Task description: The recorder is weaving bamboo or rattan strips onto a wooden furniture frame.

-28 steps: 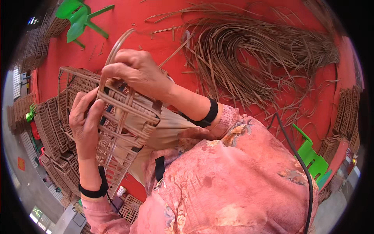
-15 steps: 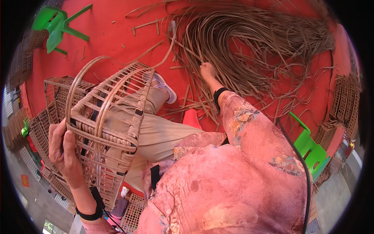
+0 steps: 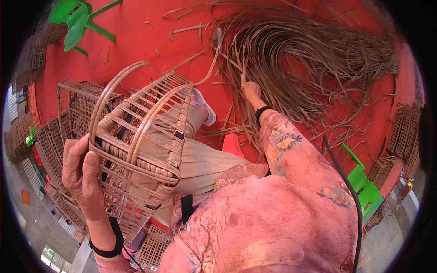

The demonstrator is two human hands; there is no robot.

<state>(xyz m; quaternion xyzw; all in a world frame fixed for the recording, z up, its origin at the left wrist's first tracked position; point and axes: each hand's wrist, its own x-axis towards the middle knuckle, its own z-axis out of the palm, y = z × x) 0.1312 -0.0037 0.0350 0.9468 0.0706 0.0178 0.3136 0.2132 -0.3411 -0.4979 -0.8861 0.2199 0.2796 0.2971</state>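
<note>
My left hand (image 3: pixel 83 175) grips the near left corner of a woven wicker basket (image 3: pixel 150 159), which rests tilted against my leg. The basket has an open lattice of brown strips and dark frame rods showing through. Two long flat strips curve over it in loops (image 3: pixel 119 73); one trails off its far end toward the pile. My right hand (image 3: pixel 251 91) is closed at the left edge of a big heap of long brown weaving strips (image 3: pixel 273 50). A pale strip (image 3: pixel 243 73) rises from its fingers; the fingertips themselves are partly hidden.
Red floor covering (image 3: pixel 141 41) carries scattered strip offcuts. A green plastic chair (image 3: pixel 79 22) lies at the far left, another green chair (image 3: pixel 362 182) stands at the right. Stacks of woven baskets (image 3: pixel 403 136) line both sides. My shoe (image 3: pixel 207 109) is just beyond the held basket.
The whole view has shifted, so things sit farther right and mostly lower. My left hand keeps its hold on the basket; my right hand stays at the heap, with a pale strip now showing above its fingers.
</note>
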